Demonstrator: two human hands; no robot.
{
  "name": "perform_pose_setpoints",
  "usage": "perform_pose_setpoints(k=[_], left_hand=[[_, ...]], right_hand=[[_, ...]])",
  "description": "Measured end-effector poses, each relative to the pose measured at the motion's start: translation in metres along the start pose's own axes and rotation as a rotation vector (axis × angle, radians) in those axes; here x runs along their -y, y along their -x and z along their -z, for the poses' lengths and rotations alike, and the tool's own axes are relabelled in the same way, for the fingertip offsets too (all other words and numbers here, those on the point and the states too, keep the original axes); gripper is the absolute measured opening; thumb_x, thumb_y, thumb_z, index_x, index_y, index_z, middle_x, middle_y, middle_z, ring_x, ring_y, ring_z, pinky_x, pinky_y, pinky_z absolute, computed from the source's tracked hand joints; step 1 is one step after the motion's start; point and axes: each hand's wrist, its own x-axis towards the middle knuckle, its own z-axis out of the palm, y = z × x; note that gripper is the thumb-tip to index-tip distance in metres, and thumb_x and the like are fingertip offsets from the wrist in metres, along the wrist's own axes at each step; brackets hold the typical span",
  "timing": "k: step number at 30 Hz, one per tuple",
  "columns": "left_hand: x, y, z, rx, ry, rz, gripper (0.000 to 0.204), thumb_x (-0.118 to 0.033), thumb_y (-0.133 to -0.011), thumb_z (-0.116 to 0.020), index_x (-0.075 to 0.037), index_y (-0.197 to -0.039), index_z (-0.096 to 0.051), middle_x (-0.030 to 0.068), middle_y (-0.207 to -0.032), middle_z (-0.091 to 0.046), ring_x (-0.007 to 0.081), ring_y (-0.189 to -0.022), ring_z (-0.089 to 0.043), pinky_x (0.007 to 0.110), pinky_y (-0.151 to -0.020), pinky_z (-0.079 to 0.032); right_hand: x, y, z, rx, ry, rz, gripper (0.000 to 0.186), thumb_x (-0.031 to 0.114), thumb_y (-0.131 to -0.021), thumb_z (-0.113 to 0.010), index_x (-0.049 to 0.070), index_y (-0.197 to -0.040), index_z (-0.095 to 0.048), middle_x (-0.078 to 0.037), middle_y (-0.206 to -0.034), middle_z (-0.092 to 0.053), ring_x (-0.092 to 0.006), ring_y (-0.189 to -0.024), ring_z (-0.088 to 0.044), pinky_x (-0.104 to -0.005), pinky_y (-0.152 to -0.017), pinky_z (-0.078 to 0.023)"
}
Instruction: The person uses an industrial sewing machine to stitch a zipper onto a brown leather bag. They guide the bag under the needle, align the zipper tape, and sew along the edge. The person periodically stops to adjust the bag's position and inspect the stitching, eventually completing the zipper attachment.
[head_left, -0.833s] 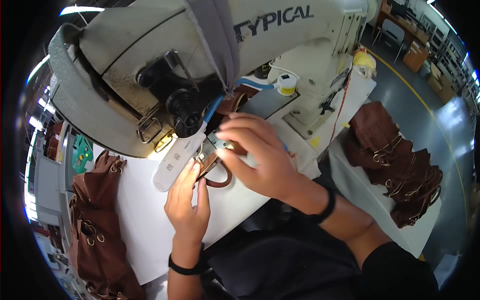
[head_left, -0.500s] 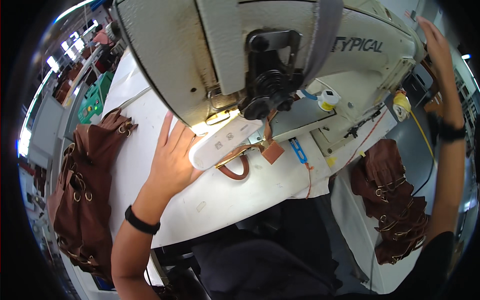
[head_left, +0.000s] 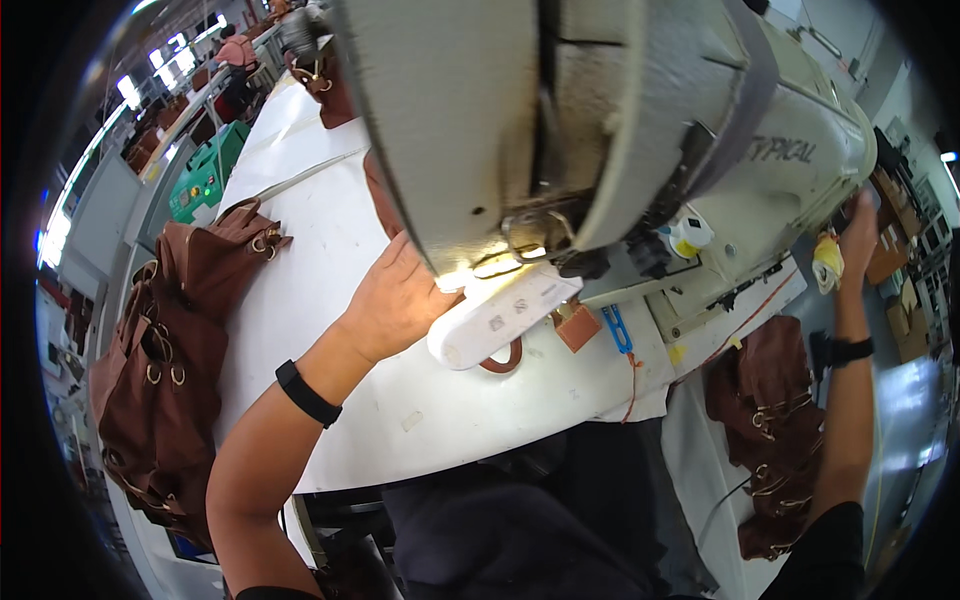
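Observation:
My left hand (head_left: 398, 300) lies on the white table beside the sewing machine head (head_left: 450, 120), its fingers stretched toward a brown leather piece (head_left: 381, 200) that shows past the machine's edge. Part of that hand is hidden by the machine and its lit white lamp (head_left: 495, 322). Below the lamp, a brown leather handle loop (head_left: 507, 360) and a brown leather tab (head_left: 577, 328) stick out; the needle area is hidden. At the machine's far right end, my right hand (head_left: 857, 245) is raised next to the machine body, its fingers blurred.
Brown leather bags with metal rings (head_left: 180, 350) are heaped at the left, and more bags (head_left: 765, 420) hang at the right. Blue thread snips (head_left: 617, 328) lie by the machine bed. A white thread spool (head_left: 690, 235) stands behind. A person (head_left: 237, 60) is far off at upper left.
My right hand has come down and inward to the machine's right end. My left hand's fingers are drawn closer together. The view has shifted, and brown leather now shows beyond the machine head.

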Motion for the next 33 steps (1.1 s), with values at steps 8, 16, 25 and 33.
perform_pose_setpoints(k=[8, 16, 25, 33], left_hand=[[0.000, 0.004, -0.003, -0.032, -0.636, -0.370, 0.040, -0.018, -0.085, -0.069, -0.010, -0.125, -0.068, 0.0106, -0.125, -0.069, 0.0300, -0.114, -0.065, 0.040, -0.096, -0.050], [-0.019, 0.006, -0.003, -0.212, -1.010, -0.626, 0.029, -0.014, -0.085, -0.064, -0.005, -0.113, -0.066, 0.0128, -0.118, -0.064, 0.0295, -0.106, -0.059, 0.040, -0.092, -0.048], [0.003, 0.040, 0.055, -0.411, -1.526, -0.302, 0.057, -0.012, -0.089, -0.060, -0.002, -0.144, -0.050, 0.0114, -0.144, -0.055, 0.0279, -0.119, -0.055, 0.040, -0.097, -0.044], [-0.003, 0.109, 0.018, -0.452, -1.511, -0.080, 0.052, -0.010, -0.091, -0.059, -0.003, -0.143, -0.053, 0.0102, -0.146, -0.054, 0.0273, -0.123, -0.055, 0.040, -0.098, -0.044]], right_hand=[[0.099, -0.116, -0.023, 0.321, 0.171, -0.036, 0.064, 0.054, -0.097, -0.068, -0.001, -0.129, -0.072, -0.016, -0.133, -0.069, -0.0195, -0.118, -0.064, -0.0293, -0.103, -0.046], [0.079, -0.054, -0.021, -0.016, -0.036, -0.005, 0.057, 0.050, -0.101, -0.065, -0.002, -0.125, -0.073, -0.009, -0.110, -0.076, -0.0136, -0.103, -0.066, -0.0276, -0.097, -0.049], [0.111, -0.141, -0.042, 0.660, 0.166, -0.205, 0.053, 0.046, -0.100, -0.065, -0.003, -0.116, -0.075, -0.009, -0.106, -0.076, -0.0146, -0.100, -0.067, -0.0283, -0.094, -0.050], [0.092, -0.093, -0.022, 0.249, 0.061, -0.069, 0.062, 0.053, -0.101, -0.063, -0.004, -0.126, -0.072, -0.008, -0.110, -0.075, -0.0141, -0.097, -0.066, -0.0270, -0.093, -0.050]])
